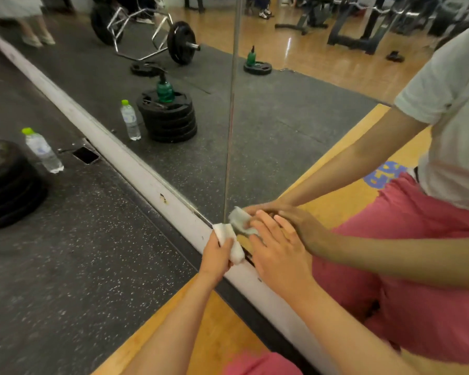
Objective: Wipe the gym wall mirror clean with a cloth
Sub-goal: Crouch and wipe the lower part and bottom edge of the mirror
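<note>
The wall mirror (268, 125) runs diagonally from the upper left to the lower right, above a white base strip (136, 169). My left hand (215, 257) grips a folded white cloth (229, 240) at the mirror's bottom edge, next to the vertical seam between two panes (232, 104). My right hand (278, 247) lies flat with straight fingers against the glass just right of the cloth. The reflection shows both hands, the cloth and pink trousers.
A water bottle (42, 150) with a green cap, a stack of black weight plates (3, 185) and a phone (86, 155) sit on the speckled rubber floor at left. Wooden floor (214, 334) lies under my arms. The mirror reflects a hex bar, plates and a green bottle.
</note>
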`<state>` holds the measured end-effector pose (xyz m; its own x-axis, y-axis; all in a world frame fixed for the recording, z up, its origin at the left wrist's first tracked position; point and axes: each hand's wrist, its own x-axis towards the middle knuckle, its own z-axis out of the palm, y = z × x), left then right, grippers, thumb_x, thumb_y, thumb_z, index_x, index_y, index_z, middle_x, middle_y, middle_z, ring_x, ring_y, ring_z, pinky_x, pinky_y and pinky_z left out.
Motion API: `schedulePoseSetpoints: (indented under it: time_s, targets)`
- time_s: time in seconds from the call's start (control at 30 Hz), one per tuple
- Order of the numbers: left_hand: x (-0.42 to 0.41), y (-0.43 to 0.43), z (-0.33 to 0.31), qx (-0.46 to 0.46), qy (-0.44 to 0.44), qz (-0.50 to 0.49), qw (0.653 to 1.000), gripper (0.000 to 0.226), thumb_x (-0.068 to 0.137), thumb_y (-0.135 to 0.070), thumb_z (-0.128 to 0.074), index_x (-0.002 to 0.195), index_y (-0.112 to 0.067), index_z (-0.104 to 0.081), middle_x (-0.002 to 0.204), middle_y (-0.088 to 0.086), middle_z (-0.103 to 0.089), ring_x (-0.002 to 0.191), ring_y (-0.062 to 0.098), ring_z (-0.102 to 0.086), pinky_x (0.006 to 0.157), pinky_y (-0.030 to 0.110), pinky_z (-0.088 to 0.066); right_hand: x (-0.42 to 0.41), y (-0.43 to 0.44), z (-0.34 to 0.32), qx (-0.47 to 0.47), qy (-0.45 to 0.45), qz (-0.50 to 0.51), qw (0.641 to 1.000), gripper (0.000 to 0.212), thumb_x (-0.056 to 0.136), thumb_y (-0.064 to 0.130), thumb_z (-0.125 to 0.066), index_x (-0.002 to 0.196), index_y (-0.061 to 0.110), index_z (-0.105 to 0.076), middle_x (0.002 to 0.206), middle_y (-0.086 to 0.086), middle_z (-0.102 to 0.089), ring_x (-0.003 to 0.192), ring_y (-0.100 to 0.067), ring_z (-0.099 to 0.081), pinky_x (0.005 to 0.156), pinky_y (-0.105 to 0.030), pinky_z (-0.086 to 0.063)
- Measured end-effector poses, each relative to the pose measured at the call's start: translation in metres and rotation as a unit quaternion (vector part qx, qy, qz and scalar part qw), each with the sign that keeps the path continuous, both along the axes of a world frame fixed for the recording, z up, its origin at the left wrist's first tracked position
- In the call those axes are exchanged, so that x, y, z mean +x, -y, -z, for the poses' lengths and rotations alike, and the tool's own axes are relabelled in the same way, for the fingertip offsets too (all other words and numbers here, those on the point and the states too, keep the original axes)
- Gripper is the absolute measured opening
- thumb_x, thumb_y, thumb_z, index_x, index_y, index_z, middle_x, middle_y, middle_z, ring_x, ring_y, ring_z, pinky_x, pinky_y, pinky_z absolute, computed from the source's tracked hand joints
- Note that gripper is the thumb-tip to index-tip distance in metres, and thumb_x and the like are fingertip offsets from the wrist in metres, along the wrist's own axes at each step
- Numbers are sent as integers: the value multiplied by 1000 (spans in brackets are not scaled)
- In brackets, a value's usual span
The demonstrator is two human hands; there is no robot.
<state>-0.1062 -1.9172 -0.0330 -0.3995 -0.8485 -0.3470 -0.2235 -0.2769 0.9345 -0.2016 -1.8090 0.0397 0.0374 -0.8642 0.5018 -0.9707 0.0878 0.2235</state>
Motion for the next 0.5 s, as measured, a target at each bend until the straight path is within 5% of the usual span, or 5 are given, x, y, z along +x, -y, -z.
schedulePoseSetpoints:
  time_s: [0.13, 0.27, 0.4, 0.5]
  targets:
    - [27, 16, -77, -111, 79, -27, 990, 22, 99, -31, -52, 118, -21, -55, 104, 6, -67, 94, 25, -63, 81, 41, -51, 1, 20, -46, 97, 40, -84, 991, 27, 76, 12, -45, 86, 14, -69, 110, -6, -68, 120, -24, -56, 106, -36, -32]
    - [56, 15, -161, -199, 234, 89, 947, 29, 100, -41, -46, 119, -19, -52, 104, 6, -67, 94, 28, -62, 68, 34, -40, 25, 53, -116, 248, 76, -100, 961, 25, 65, 11, -62, 88, 15, -70, 92, 1, -66, 99, -21, -63, 90, -29, -36]
    - [91, 20, -253, -225, 329, 133, 908, 36, 100, -47, -42, 107, -14, -53, 109, 6, -63, 101, 30, -61, 79, 37, -46, 56, 73, -202, 395, 76, -77, 912, 30, 88, 18, -52, 117, 16, -60, 123, -1, -56, 126, -20, -41, 99, -31, -29]
    - [114, 18, -321, -250, 360, 157, 885, 37, 101, -46, -42, 110, -12, -51, 112, 9, -63, 104, 33, -61, 75, 35, -40, 72, 77, -270, 384, 82, -60, 918, 32, 90, 20, -51, 121, 18, -58, 126, -1, -53, 129, -20, -38, 101, -30, -27]
